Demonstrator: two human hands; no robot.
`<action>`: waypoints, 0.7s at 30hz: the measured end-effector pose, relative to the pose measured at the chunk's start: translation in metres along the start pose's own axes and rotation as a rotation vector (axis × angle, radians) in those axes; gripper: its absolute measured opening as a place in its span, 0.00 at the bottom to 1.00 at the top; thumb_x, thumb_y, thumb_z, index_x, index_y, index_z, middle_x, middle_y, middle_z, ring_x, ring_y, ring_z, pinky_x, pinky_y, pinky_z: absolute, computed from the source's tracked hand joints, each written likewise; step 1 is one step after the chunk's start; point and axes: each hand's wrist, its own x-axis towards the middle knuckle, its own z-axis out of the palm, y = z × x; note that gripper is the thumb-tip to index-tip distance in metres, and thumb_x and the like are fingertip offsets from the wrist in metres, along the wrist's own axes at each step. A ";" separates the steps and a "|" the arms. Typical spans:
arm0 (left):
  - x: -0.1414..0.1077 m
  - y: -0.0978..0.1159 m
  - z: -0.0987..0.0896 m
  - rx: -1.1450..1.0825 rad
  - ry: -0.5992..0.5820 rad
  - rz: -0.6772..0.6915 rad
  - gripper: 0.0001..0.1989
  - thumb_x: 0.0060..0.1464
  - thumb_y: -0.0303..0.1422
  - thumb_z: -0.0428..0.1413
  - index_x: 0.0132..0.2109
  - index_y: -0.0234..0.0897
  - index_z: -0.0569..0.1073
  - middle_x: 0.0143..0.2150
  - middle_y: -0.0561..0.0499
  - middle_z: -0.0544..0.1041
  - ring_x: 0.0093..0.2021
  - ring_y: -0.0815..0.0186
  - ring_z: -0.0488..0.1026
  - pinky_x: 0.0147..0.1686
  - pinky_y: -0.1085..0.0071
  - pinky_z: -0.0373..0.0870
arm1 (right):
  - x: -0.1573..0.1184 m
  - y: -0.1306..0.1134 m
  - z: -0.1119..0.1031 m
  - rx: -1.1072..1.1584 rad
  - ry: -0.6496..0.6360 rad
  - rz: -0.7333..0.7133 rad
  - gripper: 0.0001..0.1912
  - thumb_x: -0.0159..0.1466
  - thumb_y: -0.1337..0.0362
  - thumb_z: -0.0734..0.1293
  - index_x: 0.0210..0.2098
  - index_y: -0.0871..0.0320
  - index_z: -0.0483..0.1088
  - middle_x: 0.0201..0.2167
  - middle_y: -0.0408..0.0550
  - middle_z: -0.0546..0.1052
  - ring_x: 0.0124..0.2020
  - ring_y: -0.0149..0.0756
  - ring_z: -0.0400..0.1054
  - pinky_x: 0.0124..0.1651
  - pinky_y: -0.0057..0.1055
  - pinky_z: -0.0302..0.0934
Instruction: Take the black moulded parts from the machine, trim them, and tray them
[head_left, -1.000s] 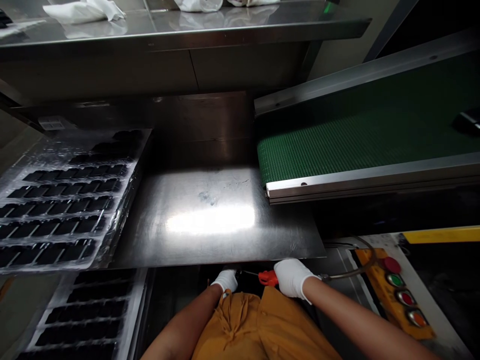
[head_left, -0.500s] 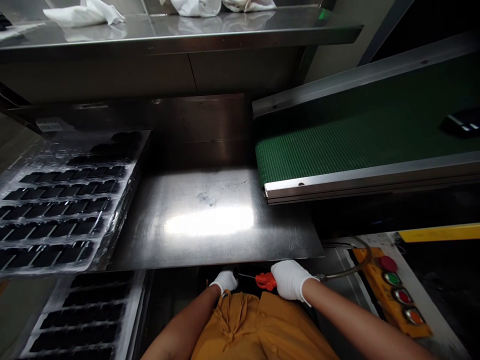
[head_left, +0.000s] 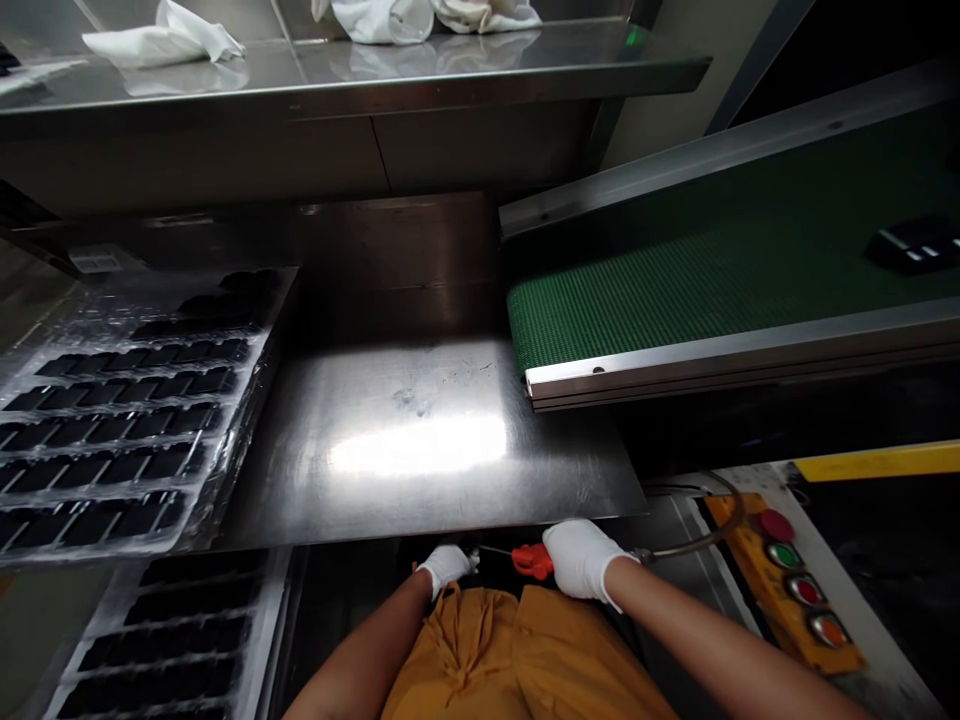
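Observation:
My right hand point(head_left: 581, 560), in a white glove, is closed round an orange air blow gun point(head_left: 532, 561). Its thin metal nozzle points left at my left hand, and a hose point(head_left: 686, 550) runs from behind the grip to the right. My left hand point(head_left: 448, 568), also gloved in white, is closed close to the nozzle tip. A small shiny bit shows at its fingertips, too small to name. Both hands are in front of my body, just below the near edge of the steel table point(head_left: 300, 500).
Plastic trays of black parts point(head_left: 97, 465) are stacked at the left, with another tray point(head_left: 161, 635) lower down. A green conveyor belt point(head_left: 637, 290) carries a dark part point(head_left: 915, 247). A yellow button box point(head_left: 795, 580) sits right. White cloths point(head_left: 165, 40) lie on the steel shelf point(head_left: 450, 85).
The dark part on the conveyor has shifted slightly left in the view. My left hand has turned a little by the nozzle tip; my right hand keeps its place with the blow gun.

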 end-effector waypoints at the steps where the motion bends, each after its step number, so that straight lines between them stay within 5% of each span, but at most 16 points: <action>1: 0.001 0.000 -0.002 0.027 -0.022 -0.016 0.05 0.44 0.30 0.61 0.23 0.36 0.76 0.29 0.46 0.78 0.44 0.52 0.75 0.44 0.68 0.65 | 0.000 0.000 -0.001 0.001 0.001 -0.006 0.15 0.51 0.67 0.66 0.38 0.64 0.76 0.36 0.61 0.79 0.39 0.57 0.75 0.39 0.43 0.68; 10: -0.001 -0.006 -0.014 0.061 -0.131 0.047 0.07 0.43 0.33 0.61 0.29 0.34 0.80 0.30 0.51 0.79 0.40 0.59 0.73 0.39 0.72 0.64 | 0.004 -0.004 0.003 0.013 -0.002 -0.039 0.15 0.52 0.67 0.66 0.38 0.63 0.76 0.36 0.60 0.79 0.38 0.56 0.75 0.38 0.43 0.67; 14: -0.006 -0.007 -0.012 0.035 -0.093 0.054 0.12 0.49 0.36 0.56 0.37 0.35 0.81 0.33 0.51 0.79 0.40 0.60 0.73 0.37 0.71 0.65 | 0.005 -0.005 0.002 -0.006 0.016 -0.010 0.15 0.52 0.68 0.65 0.39 0.64 0.76 0.36 0.61 0.79 0.39 0.56 0.75 0.39 0.43 0.67; 17: -0.008 -0.002 -0.008 0.055 -0.061 0.041 0.09 0.44 0.33 0.59 0.34 0.36 0.80 0.31 0.50 0.79 0.38 0.58 0.74 0.38 0.71 0.66 | 0.005 -0.007 0.000 0.013 0.002 -0.050 0.15 0.53 0.66 0.65 0.39 0.63 0.76 0.36 0.60 0.79 0.38 0.55 0.75 0.38 0.42 0.67; 21: -0.008 0.006 -0.001 0.044 0.048 0.059 0.13 0.43 0.27 0.58 0.40 0.33 0.78 0.42 0.43 0.78 0.44 0.54 0.73 0.44 0.68 0.65 | 0.004 -0.009 -0.001 -0.036 -0.002 -0.034 0.15 0.53 0.68 0.65 0.39 0.64 0.76 0.37 0.62 0.79 0.39 0.56 0.74 0.39 0.43 0.66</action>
